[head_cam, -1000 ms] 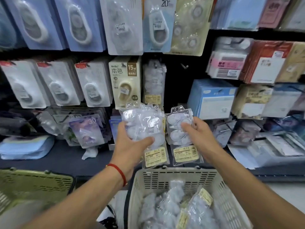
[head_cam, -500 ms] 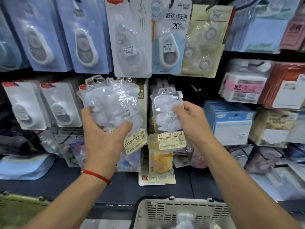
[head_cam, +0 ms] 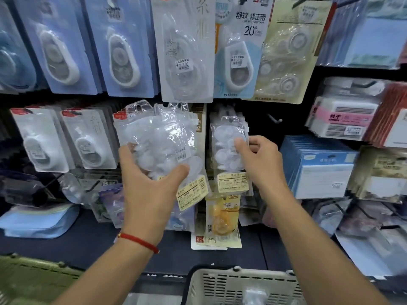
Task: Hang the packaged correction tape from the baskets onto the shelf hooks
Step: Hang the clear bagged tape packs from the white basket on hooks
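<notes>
While the left hand (head_cam: pixel 149 183) grips a bundle of packs (head_cam: pixel 158 142), the right hand (head_cam: pixel 262 164) pinches 1 pack (head_cam: pixel 229 148) against the hanging row, above the basket (head_cam: pixel 242 285).

Left hand (head_cam: pixel 149 186) grips a bundle of clear correction tape packs (head_cam: pixel 158 146), raised in front of the shelf display. Right hand (head_cam: pixel 262 164) pinches a single pack (head_cam: pixel 229 150) against the hanging row, just left of a bare hook (head_cam: pixel 275 119). White basket (head_cam: pixel 242 285) sits below, green basket (head_cam: pixel 33 280) at lower left.
</notes>
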`<state>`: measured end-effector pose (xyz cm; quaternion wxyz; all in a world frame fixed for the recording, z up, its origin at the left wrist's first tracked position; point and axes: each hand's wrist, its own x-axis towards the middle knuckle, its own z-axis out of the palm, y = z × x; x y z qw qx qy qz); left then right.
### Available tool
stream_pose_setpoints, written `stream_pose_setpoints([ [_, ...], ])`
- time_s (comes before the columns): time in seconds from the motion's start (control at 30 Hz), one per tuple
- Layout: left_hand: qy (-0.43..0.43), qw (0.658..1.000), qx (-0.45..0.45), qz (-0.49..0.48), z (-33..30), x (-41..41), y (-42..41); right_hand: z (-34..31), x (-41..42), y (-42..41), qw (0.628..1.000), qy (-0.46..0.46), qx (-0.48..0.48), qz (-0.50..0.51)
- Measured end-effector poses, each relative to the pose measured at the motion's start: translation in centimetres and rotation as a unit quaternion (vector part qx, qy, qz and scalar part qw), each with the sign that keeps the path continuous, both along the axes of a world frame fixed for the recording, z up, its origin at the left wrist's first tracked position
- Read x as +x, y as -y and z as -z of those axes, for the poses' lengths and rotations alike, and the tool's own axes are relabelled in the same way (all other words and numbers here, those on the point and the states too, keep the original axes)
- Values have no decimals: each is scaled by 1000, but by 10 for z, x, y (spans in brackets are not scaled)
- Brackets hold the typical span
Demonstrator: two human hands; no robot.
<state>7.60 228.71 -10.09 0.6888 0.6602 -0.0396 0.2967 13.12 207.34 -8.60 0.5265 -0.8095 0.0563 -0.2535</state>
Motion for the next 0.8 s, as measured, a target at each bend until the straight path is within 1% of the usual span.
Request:
stream_pose_setpoints([
  [0.07,-15,1000,-5,6,2,-1,1,10,1,-2,997,16,-42,66],
  [0.13,-28,999,-13,21,3,-1,1,16,-4,-9,994,47,-53,84],
  [0.17,-36,999,-18,35,3,-1,2,17,-7,-12,996,58,-41,58],
  [0.23,-52,996,-32,67,3,-1,4,13,-13,-16,997,54,0,-49],
  [0.3,-54,994,-41,86,3,-2,7,7,-20,-20,984,24,16,-177],
  [0.33,-54,993,-41,92,3,-3,9,5,-24,-23,975,11,1,-220],
  [0.4,-57,993,-40,100,3,-4,11,5,-29,-27,968,6,-30,-250],
  [0.43,-58,992,-42,104,2,-3,12,6,-31,-28,966,13,-23,-255],
  [0.53,-54,989,-60,122,1,0,11,8,-37,-27,960,32,38,-274],
  [0.63,-46,989,-65,123,1,2,10,13,-44,-24,950,13,137,-279],
  [0.67,-44,990,-60,117,1,3,10,13,-44,-23,953,20,151,-264],
  [0.77,-32,995,-41,81,3,4,7,15,-42,-15,979,71,114,-156],
  [0.8,-30,997,-39,67,4,4,7,14,-41,-11,982,80,112,-130],
])
